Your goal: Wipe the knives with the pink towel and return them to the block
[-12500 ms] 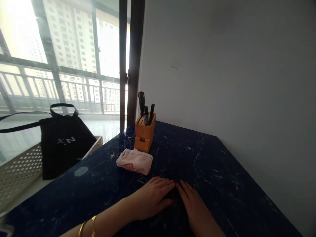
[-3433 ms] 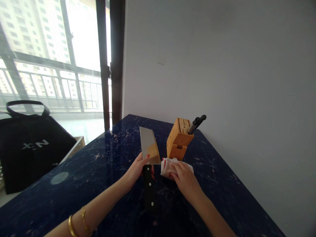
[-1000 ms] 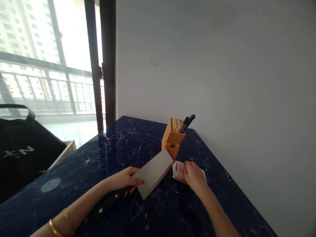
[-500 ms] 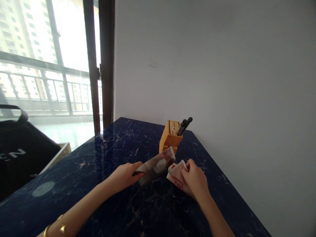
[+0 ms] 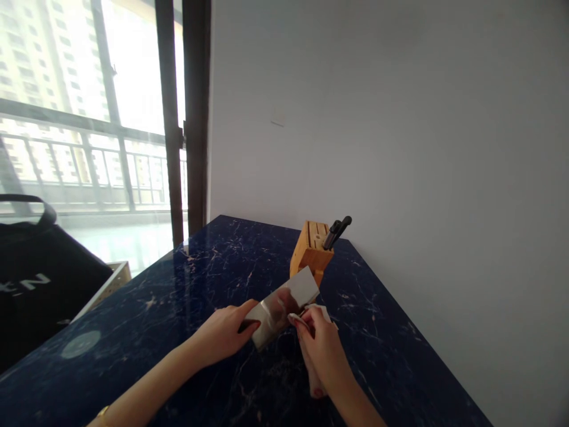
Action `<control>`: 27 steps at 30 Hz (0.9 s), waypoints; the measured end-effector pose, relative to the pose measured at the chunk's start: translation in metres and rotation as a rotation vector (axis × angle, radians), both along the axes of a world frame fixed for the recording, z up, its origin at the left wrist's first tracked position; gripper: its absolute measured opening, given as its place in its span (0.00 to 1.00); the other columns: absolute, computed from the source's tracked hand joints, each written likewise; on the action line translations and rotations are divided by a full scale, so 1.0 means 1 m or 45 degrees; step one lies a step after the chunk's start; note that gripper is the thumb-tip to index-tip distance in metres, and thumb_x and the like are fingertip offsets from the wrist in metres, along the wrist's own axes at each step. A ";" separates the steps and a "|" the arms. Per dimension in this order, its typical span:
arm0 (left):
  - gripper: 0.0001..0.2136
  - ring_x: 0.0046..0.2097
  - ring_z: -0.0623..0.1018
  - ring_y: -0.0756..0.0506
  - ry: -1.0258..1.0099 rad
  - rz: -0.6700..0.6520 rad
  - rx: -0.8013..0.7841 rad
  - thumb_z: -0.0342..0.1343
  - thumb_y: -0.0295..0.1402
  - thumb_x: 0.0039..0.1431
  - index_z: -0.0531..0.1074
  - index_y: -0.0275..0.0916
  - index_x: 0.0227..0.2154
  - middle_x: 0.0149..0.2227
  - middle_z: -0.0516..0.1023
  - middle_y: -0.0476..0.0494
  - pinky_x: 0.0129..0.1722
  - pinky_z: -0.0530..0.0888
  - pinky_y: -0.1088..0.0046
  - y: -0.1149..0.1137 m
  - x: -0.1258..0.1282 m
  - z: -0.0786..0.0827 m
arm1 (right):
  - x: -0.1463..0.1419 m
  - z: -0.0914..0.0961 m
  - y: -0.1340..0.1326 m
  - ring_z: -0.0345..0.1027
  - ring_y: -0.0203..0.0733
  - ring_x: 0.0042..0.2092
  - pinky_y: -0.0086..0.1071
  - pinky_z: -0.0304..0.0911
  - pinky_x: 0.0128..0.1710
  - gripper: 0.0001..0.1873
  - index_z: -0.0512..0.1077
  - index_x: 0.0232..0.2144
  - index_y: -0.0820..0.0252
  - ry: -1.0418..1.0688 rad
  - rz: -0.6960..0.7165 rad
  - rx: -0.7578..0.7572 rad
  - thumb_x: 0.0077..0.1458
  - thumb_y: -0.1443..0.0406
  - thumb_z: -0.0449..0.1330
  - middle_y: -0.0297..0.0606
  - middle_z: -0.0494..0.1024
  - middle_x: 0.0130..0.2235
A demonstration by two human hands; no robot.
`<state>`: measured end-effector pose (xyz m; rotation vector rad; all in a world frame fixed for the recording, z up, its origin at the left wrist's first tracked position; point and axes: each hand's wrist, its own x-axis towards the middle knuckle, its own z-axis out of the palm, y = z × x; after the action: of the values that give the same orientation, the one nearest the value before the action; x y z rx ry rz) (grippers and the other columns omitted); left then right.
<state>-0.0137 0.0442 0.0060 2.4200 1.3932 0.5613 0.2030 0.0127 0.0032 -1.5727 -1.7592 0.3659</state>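
Note:
A broad, shiny cleaver slants up to the right over the dark table. My left hand is closed round its handle, which the fingers mostly hide. My right hand pinches a white cloth with red marks close to the blade's lower edge; whether cloth and blade touch, I cannot tell. Just behind the cleaver's tip stands a wooden knife block. Two black-handled tools stick out of its slots at the right.
The dark blue marbled table runs back to a pale wall. Left of it, a black bag with white letters sits beside a light-coloured crate. A round translucent disc is on the table's left side. Tall windows lie beyond.
My right hand has moved left with the cloth, up to the blade. The cleaver has turned slightly, its face now brighter. The whole view has shifted a little.

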 end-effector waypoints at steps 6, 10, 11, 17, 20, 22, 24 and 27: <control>0.15 0.33 0.75 0.42 -0.021 -0.045 -0.042 0.43 0.42 0.56 0.64 0.43 0.43 0.29 0.76 0.44 0.29 0.63 0.73 -0.005 0.002 0.000 | -0.008 0.000 -0.007 0.68 0.39 0.34 0.29 0.59 0.34 0.05 0.64 0.27 0.55 -0.168 0.100 0.059 0.53 0.68 0.50 0.33 0.73 0.30; 0.15 0.32 0.75 0.42 -0.029 0.003 -0.060 0.43 0.43 0.55 0.65 0.42 0.42 0.29 0.75 0.43 0.29 0.63 0.72 -0.007 0.005 -0.004 | -0.010 -0.001 -0.006 0.68 0.38 0.34 0.28 0.59 0.35 0.06 0.64 0.27 0.55 -0.109 0.040 0.167 0.55 0.66 0.49 0.34 0.73 0.30; 0.15 0.32 0.75 0.42 -0.033 0.009 -0.064 0.43 0.43 0.55 0.65 0.42 0.42 0.29 0.75 0.43 0.29 0.64 0.72 -0.007 0.005 -0.005 | -0.010 -0.002 -0.005 0.68 0.38 0.33 0.28 0.59 0.34 0.06 0.63 0.27 0.55 -0.093 0.012 0.175 0.55 0.66 0.49 0.33 0.73 0.29; 0.17 0.33 0.73 0.44 -0.199 -0.085 -0.209 0.50 0.38 0.50 0.65 0.40 0.43 0.32 0.75 0.44 0.30 0.66 0.74 -0.010 0.006 -0.006 | -0.011 -0.006 -0.004 0.67 0.38 0.34 0.29 0.58 0.35 0.06 0.63 0.28 0.55 -0.217 0.043 0.077 0.53 0.70 0.49 0.33 0.73 0.31; 0.14 0.33 0.73 0.47 -0.377 -0.208 -0.300 0.52 0.35 0.49 0.66 0.40 0.40 0.33 0.75 0.47 0.30 0.67 0.76 -0.010 0.004 -0.004 | -0.012 -0.008 -0.005 0.67 0.39 0.36 0.29 0.57 0.36 0.06 0.63 0.28 0.56 -0.344 0.050 0.056 0.53 0.71 0.49 0.34 0.73 0.32; 0.14 0.27 0.74 0.49 -0.449 -0.203 -0.406 0.51 0.36 0.49 0.66 0.40 0.40 0.32 0.75 0.48 0.24 0.68 0.78 -0.010 0.003 -0.005 | -0.012 -0.009 -0.006 0.66 0.40 0.37 0.30 0.57 0.36 0.06 0.63 0.29 0.56 -0.442 0.022 0.062 0.53 0.70 0.49 0.36 0.73 0.32; 0.17 0.20 0.73 0.50 -0.476 -0.174 -0.568 0.50 0.39 0.51 0.63 0.39 0.43 0.28 0.74 0.48 0.16 0.65 0.80 -0.009 0.000 -0.007 | -0.010 -0.009 -0.005 0.65 0.42 0.38 0.32 0.56 0.37 0.05 0.64 0.30 0.57 -0.551 -0.016 0.082 0.54 0.69 0.49 0.37 0.73 0.33; 0.20 0.16 0.72 0.49 -0.484 -0.144 -0.706 0.48 0.42 0.53 0.60 0.39 0.47 0.20 0.72 0.51 0.10 0.63 0.82 -0.007 -0.004 -0.010 | -0.007 -0.009 -0.004 0.63 0.43 0.38 0.34 0.55 0.38 0.04 0.63 0.30 0.56 -0.659 -0.059 0.150 0.54 0.68 0.49 0.38 0.72 0.33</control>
<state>-0.0173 0.0370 -0.0037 1.8226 1.0680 0.4926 0.1956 0.0089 -0.0061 -1.7194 -2.0735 -0.1866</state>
